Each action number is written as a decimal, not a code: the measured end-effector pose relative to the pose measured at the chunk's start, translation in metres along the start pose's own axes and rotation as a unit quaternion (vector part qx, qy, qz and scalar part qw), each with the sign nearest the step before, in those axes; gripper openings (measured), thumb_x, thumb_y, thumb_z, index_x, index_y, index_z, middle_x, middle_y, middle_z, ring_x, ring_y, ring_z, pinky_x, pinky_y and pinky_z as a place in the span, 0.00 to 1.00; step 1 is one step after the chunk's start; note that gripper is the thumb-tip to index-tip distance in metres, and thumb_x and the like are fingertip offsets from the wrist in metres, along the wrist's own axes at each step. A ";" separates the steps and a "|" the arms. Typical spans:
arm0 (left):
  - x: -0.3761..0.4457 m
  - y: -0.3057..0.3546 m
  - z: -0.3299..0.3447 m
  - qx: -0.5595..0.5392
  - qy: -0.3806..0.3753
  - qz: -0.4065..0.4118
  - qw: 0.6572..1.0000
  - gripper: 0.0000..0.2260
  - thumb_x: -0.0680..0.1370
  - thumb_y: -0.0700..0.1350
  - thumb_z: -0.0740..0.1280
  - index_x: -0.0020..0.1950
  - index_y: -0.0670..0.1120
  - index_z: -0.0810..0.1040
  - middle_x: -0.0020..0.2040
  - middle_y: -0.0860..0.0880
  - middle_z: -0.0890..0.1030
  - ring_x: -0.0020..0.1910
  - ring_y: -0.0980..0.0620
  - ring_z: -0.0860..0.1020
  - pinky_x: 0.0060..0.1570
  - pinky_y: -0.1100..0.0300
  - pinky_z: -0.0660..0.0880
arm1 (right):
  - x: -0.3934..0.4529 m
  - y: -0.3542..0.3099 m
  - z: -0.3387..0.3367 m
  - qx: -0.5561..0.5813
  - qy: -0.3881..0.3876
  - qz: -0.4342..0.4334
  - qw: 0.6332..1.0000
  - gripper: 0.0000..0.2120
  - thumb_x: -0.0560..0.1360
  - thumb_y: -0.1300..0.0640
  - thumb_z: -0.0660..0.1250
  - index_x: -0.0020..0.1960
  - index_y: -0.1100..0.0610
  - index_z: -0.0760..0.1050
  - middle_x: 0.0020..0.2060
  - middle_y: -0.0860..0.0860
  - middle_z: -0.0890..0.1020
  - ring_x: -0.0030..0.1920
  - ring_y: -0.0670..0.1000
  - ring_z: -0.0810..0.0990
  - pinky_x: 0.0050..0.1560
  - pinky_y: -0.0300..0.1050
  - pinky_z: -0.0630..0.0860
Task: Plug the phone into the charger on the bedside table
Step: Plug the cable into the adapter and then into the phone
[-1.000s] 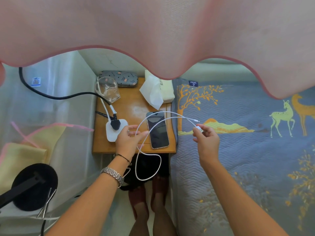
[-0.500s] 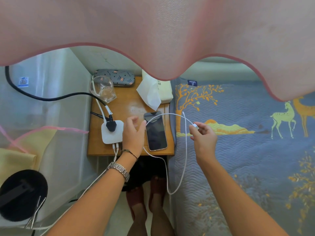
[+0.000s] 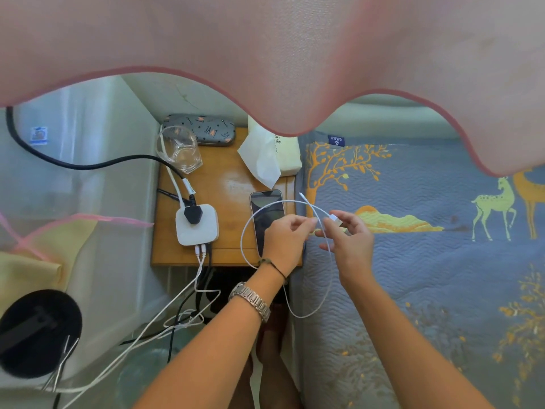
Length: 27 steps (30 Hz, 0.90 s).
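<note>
A dark phone (image 3: 267,208) lies face up on the wooden bedside table (image 3: 230,178), near its right edge. A white square charger (image 3: 197,225) with a black plug in it sits at the table's front left. A white cable (image 3: 247,228) loops in front of the phone. My left hand (image 3: 284,240) pinches the cable above the phone's lower half. My right hand (image 3: 349,240) holds the cable's white USB plug (image 3: 336,219) over the bed's edge. The thin small connector end (image 3: 302,195) sticks up free beside the phone.
A clear glass (image 3: 180,149), a grey glasses case (image 3: 203,129) and a tissue box (image 3: 274,154) stand at the table's back. Several cables hang from the charger's front down to the floor. A quilted grey bed (image 3: 427,261) lies on the right. Pink netting hangs overhead.
My left hand left the charger side and moved right over the phone, close to my right hand. It now pinches the cable, which forms a loop over the phone.
</note>
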State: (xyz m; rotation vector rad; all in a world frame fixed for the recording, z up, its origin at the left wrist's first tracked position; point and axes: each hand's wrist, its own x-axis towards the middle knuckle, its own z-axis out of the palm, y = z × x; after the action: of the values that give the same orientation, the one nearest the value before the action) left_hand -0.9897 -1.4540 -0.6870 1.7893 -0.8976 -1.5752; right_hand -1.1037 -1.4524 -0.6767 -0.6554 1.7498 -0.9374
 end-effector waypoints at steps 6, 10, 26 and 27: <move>0.002 0.001 0.000 -0.040 0.035 -0.058 0.997 0.06 0.74 0.51 0.68 0.39 0.52 0.81 0.43 0.48 0.86 0.41 0.54 0.83 0.48 0.52 0.80 | -0.004 -0.001 0.008 -0.020 -0.036 -0.018 0.999 0.06 0.73 0.62 0.70 0.48 0.53 0.79 0.42 0.53 0.79 0.26 0.42 0.77 0.24 0.35 0.69; 0.003 -0.001 -0.004 -0.089 0.033 -0.080 0.992 0.08 0.74 0.50 0.69 0.43 0.46 0.84 0.43 0.45 0.86 0.43 0.49 0.84 0.45 0.52 0.81 | -0.008 -0.003 0.016 -0.035 -0.047 -0.017 0.998 0.07 0.73 0.61 0.71 0.51 0.57 0.80 0.41 0.49 0.79 0.29 0.47 0.78 0.25 0.36 0.73; 0.002 0.001 0.016 -0.224 -0.017 -0.156 0.962 0.03 0.74 0.39 0.71 0.45 0.40 0.80 0.38 0.44 0.82 0.35 0.51 0.81 0.35 0.64 0.81 | 0.028 -0.046 0.024 -0.047 -0.060 -0.099 0.992 0.06 0.72 0.62 0.71 0.46 0.52 0.80 0.37 0.54 0.77 0.39 0.51 0.73 0.37 0.34 0.74; 0.003 0.004 0.021 -0.227 -0.022 -0.160 0.960 0.02 0.74 0.39 0.71 0.44 0.41 0.79 0.38 0.44 0.81 0.35 0.51 0.81 0.35 0.63 0.81 | 0.028 -0.049 0.024 -0.052 -0.065 -0.102 0.991 0.06 0.72 0.61 0.71 0.47 0.53 0.80 0.38 0.54 0.78 0.39 0.50 0.74 0.38 0.35 0.74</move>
State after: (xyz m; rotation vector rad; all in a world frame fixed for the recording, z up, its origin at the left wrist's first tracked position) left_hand -1.0103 -1.4588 -0.6888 1.6189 -0.2305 -1.8463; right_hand -1.0910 -1.5082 -0.6554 -0.9559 1.6446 -0.9235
